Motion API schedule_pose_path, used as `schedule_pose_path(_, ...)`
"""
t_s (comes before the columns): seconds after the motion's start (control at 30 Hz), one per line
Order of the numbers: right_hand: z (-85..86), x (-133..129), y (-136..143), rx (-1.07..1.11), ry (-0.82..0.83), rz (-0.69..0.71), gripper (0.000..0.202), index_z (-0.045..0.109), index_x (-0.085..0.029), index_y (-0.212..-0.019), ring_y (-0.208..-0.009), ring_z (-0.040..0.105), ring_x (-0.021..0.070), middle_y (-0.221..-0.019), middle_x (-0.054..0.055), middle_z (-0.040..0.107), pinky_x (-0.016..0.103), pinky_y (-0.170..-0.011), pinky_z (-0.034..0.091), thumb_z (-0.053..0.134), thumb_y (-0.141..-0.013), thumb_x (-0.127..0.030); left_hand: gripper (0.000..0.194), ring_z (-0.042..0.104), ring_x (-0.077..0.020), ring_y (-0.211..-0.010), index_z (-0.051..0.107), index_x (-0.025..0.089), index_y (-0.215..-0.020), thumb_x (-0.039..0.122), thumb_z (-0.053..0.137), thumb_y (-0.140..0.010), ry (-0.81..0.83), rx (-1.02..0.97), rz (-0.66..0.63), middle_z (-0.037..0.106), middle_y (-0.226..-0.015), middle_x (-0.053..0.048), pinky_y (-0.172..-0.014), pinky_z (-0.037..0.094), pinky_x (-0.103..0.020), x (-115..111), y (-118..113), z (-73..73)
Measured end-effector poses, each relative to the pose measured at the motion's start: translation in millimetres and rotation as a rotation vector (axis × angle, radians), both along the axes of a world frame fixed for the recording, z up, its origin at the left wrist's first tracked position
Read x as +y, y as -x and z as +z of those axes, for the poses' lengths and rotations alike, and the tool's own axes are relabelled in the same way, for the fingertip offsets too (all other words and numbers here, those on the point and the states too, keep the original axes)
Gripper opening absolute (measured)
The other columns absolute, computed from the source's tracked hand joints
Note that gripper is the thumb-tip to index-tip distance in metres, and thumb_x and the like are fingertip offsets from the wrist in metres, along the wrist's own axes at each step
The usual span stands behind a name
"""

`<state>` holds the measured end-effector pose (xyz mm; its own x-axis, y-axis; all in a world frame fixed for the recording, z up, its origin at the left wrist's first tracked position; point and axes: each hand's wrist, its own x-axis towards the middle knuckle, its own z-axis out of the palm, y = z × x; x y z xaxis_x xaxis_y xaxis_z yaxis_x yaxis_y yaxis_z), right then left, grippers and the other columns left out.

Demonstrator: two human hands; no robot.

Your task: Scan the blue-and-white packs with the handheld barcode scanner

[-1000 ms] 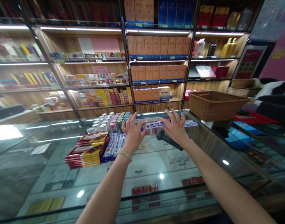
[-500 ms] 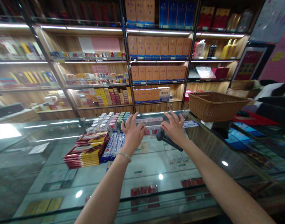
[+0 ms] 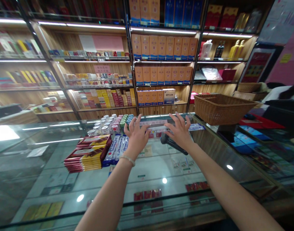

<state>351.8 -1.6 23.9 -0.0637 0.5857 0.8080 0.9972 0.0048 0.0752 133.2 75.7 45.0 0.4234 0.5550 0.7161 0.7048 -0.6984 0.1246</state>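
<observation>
Both hands are raised over a glass counter [image 3: 149,170] with their fingers spread. My left hand [image 3: 137,136], with a pale bracelet at the wrist, holds nothing. It is nearest to the long blue-and-white packets [image 3: 115,147], partly covering their right side. Left of those lie stacks of red-and-yellow chocolate wafer packs [image 3: 89,154]. My right hand [image 3: 180,133] is also empty, above a black handheld scanner [image 3: 174,144] that it partly hides; I cannot tell whether they touch. Behind the left hand stand rows of small clear and coloured jars [image 3: 108,124].
A brown wicker basket [image 3: 221,110] stands at the counter's right end, near a single blue-and-white packet [image 3: 197,127]. Shelves of orange boxes [image 3: 161,46] and small cartons rise behind the counter. Red packs [image 3: 148,200] show beneath the glass. A person's white sleeve [image 3: 277,94] is at far right.
My right thumb and fingers have parted a little more. The view has shifted slightly, so the counter goods appear a little further left. The goods themselves stay in place.
</observation>
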Motion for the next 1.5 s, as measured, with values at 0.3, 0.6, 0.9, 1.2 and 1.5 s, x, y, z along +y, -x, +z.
schedule_pose_path(0.3, 3.8, -5, 3, 0.017, 0.105, -0.017, 0.03, 0.072, -0.031, -0.122, -0.155, 0.024, 0.0344, -0.163, 0.009, 0.042, 0.063, -0.124, 0.004, 0.065, -0.096, -0.044, 0.027, 0.035, -0.0389, -0.152, 0.074, 0.032, -0.112, 0.031, 0.077, -0.086, -0.191, 0.109, -0.058, 0.042, -0.166, -0.005, -0.123, 0.004, -0.073, 0, 3, -4.7)
schedule_pose_path(0.6, 13.4, -4, 14, 0.356, 0.328, -0.19, 0.102, 0.022, -0.015, -0.163, -0.16, 0.002, 0.0398, -0.173, 0.023, 0.008, 0.069, -0.121, 0.019, 0.068, -0.085, -0.063, 0.021, 0.035, -0.039, -0.152, 0.074, 0.031, -0.111, 0.029, 0.073, -0.089, -0.16, 0.008, 0.069, 0.046, -0.164, -0.007, -0.12, 0.007, -0.076, 12, 12, -6.0)
schedule_pose_path(0.9, 11.5, -10, 15, 0.301, 0.932, -0.27, 0.091, 0.055, -0.011, -0.144, -0.159, -0.015, 0.0445, -0.173, 0.024, -0.011, 0.081, -0.114, 0.013, 0.061, -0.082, -0.079, 0.022, 0.034, -0.0392, -0.152, 0.075, 0.031, -0.111, 0.035, 0.073, -0.09, -0.138, -0.013, 0.141, 0.045, -0.164, -0.007, -0.121, 0.006, -0.074, 19, 18, -9.8)
schedule_pose_path(1.2, -10.1, -2, 15, 0.335, 0.786, -0.179, 0.059, 0.061, -0.015, -0.135, -0.154, 0.025, 0.0457, -0.161, 0.025, 0.038, 0.071, -0.109, 0.038, 0.068, -0.086, -0.048, 0.021, 0.033, -0.0388, -0.153, 0.075, 0.032, -0.11, 0.03, 0.073, -0.089, -0.087, -0.015, 0.13, 0.045, -0.165, -0.005, -0.121, 0.006, -0.074, 18, 18, -10.4)
schedule_pose_path(1.5, 19.0, 2, -35, 0.777, 0.326, 0.049, 0.037, 0.068, -0.014, -0.105, -0.111, 0.066, 0.0296, -0.111, 0.015, 0.067, 0.042, -0.093, 0.056, 0.063, -0.081, -0.042, 0.021, 0.034, -0.0392, -0.152, 0.076, 0.033, -0.11, 0.031, 0.071, -0.09, -0.079, -0.026, 0.151, 0.046, -0.164, -0.005, -0.121, 0.006, -0.074, 20, 22, -9.2)
